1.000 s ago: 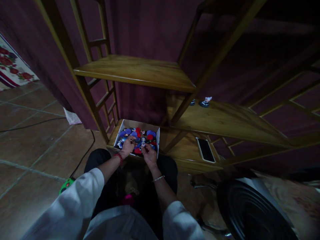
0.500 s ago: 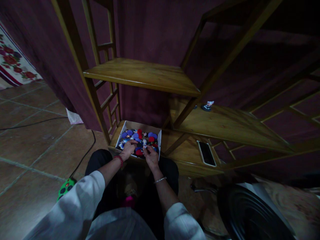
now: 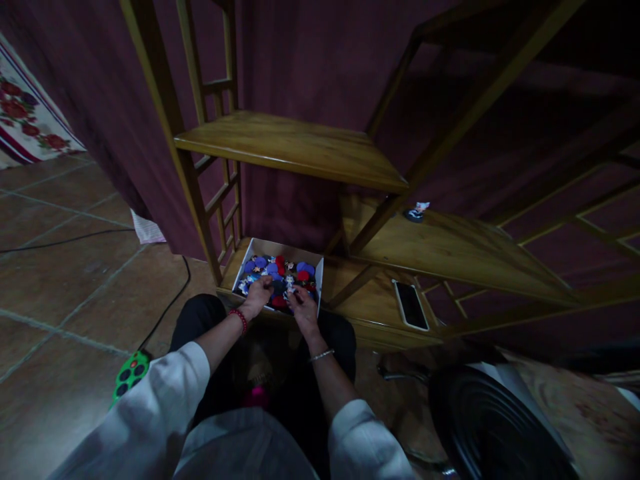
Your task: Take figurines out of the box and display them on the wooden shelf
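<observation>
A white cardboard box stands on the low wooden shelf in front of my knees. Inside lie several small toy figurines with blue, red and black round bases. My left hand, a red bead bracelet at its wrist, reaches over the box's front with fingers pinched beside a dark round piece; what they hold is too small to make out. Close by on the right, my right hand has its fingers closed on a small white figurine. A gap of a few centimetres separates the two hands.
A wooden shelf board juts out above the box. To the right, a phone lies on the low shelf, and one figurine stands on the board above. A green power strip is on the floor, a black round stool at right.
The view has shifted slightly. My right fingers have drawn a little closer round the white figurine; both hands stay over the box.
</observation>
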A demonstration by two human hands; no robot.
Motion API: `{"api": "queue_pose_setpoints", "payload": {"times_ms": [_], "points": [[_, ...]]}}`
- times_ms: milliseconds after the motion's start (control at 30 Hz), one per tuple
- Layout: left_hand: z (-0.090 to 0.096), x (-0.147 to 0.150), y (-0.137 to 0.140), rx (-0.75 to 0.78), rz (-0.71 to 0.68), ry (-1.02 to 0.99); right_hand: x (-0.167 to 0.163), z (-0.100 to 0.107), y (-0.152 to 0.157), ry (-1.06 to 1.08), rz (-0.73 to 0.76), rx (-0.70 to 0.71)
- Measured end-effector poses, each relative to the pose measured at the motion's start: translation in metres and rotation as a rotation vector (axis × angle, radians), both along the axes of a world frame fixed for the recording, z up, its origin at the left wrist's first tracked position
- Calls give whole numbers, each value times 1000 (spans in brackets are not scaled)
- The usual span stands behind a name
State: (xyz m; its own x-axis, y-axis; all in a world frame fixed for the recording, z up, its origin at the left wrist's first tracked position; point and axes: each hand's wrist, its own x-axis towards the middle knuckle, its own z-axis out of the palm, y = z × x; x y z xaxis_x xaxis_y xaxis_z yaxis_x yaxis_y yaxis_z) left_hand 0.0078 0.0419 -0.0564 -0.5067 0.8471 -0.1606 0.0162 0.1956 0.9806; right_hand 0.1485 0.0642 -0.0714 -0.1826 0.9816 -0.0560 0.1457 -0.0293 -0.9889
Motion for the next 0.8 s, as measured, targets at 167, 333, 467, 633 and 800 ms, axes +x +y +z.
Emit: {"api": "queue_pose_setpoints", "payload": {"times_ms": [167,333,467,633,800], "points": [[7,-1,-7,-31,-82,47,1,11,0,105,34,-95],[11,2,-10,-20,-77,3,1,16,1,144,18,-143],[10,4,-10,-7,-49,-68,1,18,1,150,-9,-148],[13,5,-12,-6,-25,-157,2,17,3,174,-26,-152],[20,7,-19,5,-33,-267,3,15,4,185,-25,-176]]}}
